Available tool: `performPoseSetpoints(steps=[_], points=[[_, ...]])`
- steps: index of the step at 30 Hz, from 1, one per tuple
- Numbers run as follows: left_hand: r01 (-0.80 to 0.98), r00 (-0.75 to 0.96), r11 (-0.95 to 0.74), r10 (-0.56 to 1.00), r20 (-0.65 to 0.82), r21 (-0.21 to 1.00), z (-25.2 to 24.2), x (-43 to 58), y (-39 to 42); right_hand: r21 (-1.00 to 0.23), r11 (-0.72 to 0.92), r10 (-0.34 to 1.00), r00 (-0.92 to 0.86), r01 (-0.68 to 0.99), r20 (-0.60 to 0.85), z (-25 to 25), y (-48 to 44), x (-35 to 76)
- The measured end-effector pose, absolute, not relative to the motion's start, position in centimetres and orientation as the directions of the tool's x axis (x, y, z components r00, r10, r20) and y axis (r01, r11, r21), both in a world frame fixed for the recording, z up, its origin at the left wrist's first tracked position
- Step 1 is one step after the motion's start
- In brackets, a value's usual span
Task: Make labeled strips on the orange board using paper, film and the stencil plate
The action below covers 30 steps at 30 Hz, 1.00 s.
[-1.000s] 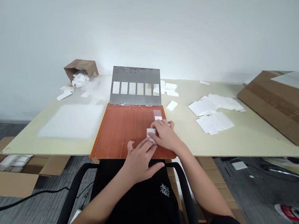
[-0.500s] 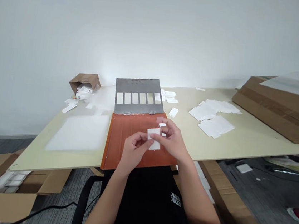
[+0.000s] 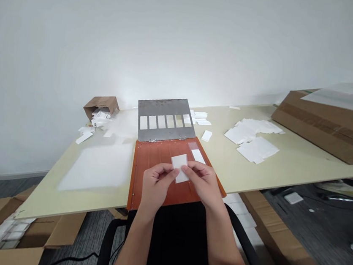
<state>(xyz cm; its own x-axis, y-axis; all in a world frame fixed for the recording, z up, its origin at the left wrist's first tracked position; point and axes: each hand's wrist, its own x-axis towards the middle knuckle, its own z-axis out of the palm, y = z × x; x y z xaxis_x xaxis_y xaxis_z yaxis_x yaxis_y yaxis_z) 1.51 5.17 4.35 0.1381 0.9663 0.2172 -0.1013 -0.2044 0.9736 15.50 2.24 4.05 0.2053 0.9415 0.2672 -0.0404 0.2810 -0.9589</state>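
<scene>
A small white card (image 3: pixel 180 162) with a clear-looking edge is pinched between both hands above the red-brown board (image 3: pixel 155 151). My left hand (image 3: pixel 157 185) grips its left side between thumb and fingers. On the right edge my right hand (image 3: pixel 203 182) does the same, thumb on the front face. A grey metal plate (image 3: pixel 163 108) with several rectangular openings is hinged to the board's far edge and stands raised. A white strip (image 3: pixel 198 155) lies on the board at the right, its lower part hidden by my right hand.
Behind the board's right side lie a small stack of white cards (image 3: pixel 206 136) and white slips (image 3: pixel 201 118). White sheets (image 3: pixel 257 149) and a large cardboard box (image 3: pixel 319 123) are farther right. At left, a small box (image 3: pixel 102 102) spills white pieces. Open cartons (image 3: pixel 66 229) stand on the floor.
My right hand has drawn closer to the card's edge, and the card is now tilted slightly. The white strip on the board shows more fully. The whole view has shifted a little.
</scene>
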Motion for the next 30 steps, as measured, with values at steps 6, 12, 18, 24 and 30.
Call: performPoseSetpoints(steps=[6, 12, 18, 24, 30], points=[[-0.142, 0.109, -0.171, 0.976, 0.187, 0.975, 4.4, 2.3, 4.6, -0.948, 0.313, 0.921, 0.263, -0.056, 0.288, 3.3, 2.2, 14.8], [-0.136, 0.200, -0.142, 0.965, 0.168, 0.980, 4.2, 3.9, 4.0, -0.952, 0.279, 0.895, 0.394, -0.124, 0.211, 1.9, 2.1, 15.3], [-0.082, 0.218, -0.181, 0.956, 0.195, 0.980, 4.1, 5.8, 3.7, -0.949, 0.283, 0.875, 0.443, -0.140, 0.196, 1.9, 1.6, 16.7], [-0.057, 0.244, -0.183, 0.951, 0.192, 0.981, 4.3, 7.3, 3.3, -0.946, 0.270, 0.865, 0.477, -0.181, 0.156, 2.1, 1.1, 17.8], [-0.097, 0.251, -0.151, 0.953, 0.171, 0.984, 4.3, 8.5, 3.5, -0.925, 0.277, 0.870, 0.476, -0.259, 0.127, 1.9, 0.8, 19.1]])
